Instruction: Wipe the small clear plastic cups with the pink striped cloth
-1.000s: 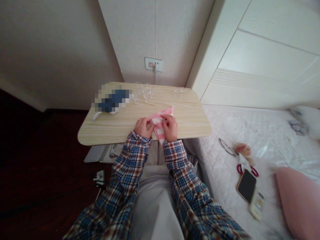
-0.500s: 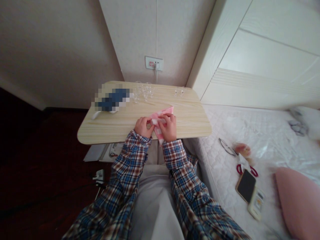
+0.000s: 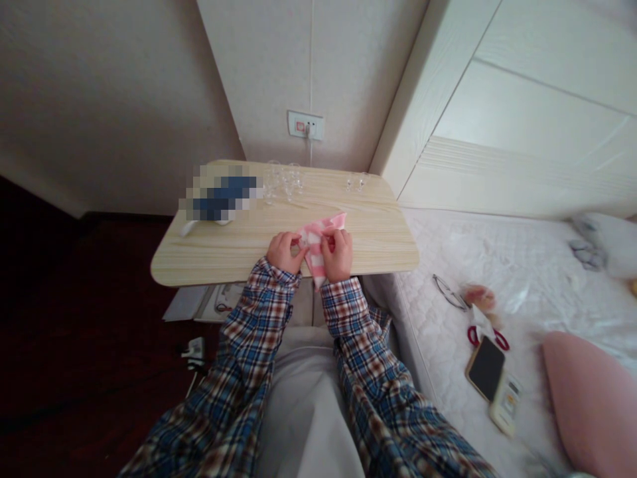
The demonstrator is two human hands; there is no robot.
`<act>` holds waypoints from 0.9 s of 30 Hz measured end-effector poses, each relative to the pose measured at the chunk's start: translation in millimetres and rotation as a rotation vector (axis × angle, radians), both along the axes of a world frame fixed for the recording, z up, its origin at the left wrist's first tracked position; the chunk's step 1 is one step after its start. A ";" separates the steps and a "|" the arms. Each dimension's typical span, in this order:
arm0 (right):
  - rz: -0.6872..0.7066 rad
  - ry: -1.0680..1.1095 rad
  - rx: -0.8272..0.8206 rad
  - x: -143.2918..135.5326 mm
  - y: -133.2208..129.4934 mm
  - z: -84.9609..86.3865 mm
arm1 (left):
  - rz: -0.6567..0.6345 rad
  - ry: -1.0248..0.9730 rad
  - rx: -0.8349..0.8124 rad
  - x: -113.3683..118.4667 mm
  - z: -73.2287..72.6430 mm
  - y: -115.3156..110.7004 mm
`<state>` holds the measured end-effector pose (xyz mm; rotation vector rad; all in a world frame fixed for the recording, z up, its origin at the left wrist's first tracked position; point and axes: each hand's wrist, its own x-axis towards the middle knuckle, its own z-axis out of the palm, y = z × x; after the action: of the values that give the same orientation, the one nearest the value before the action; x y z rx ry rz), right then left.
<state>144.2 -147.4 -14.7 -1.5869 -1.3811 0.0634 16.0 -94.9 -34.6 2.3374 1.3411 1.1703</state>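
Note:
A pink and white checked cloth [image 3: 315, 251], folded to pointed ends, lies at the front middle of the small wooden-topped table [image 3: 233, 245]. One point reaches up and right; another hangs toward the front edge. My left hand [image 3: 286, 252] pinches the cloth's left side between thumb and fingers. On its right side my right hand [image 3: 338, 253] has fingertips and thumb drawn together on the fabric. Several small clear glasses [image 3: 283, 179] stand at the back of the table, and two more clear glasses [image 3: 355, 181] are farther right.
A blurred-out dark blue item [image 3: 223, 199] lies at the table's left. On the bed [image 3: 423, 318] to the right are glasses with thin frames [image 3: 449, 293], red-handled scissors [image 3: 500, 340], a phone [image 3: 486, 368], a remote [image 3: 506, 403] and a pink pillow [image 3: 592, 398]. A wall socket [image 3: 305, 125] sits behind.
My right hand has shifted slightly down and right over the cloth, its fingers more curled, so more of the cloth's middle shows. My left hand stays nearly in place.

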 end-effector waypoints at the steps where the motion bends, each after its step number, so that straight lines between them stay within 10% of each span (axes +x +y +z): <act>1: 0.040 -0.013 -0.002 -0.4 -0.2 0.6 | 0.002 0.001 -0.002 0.0 -0.1 0.1; 7: 0.198 -0.079 -0.039 -1.6 1.0 0.6 | 0.002 0.011 -0.009 -0.4 -0.2 1.2; 27: 0.013 0.029 -0.037 -1.4 2.2 -5.6 | -0.035 0.025 -0.015 1.8 0.5 -0.2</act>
<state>142.8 -145.2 -20.3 -1.6017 -1.3749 0.1193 17.8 -95.1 -34.0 2.3625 1.3071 1.1205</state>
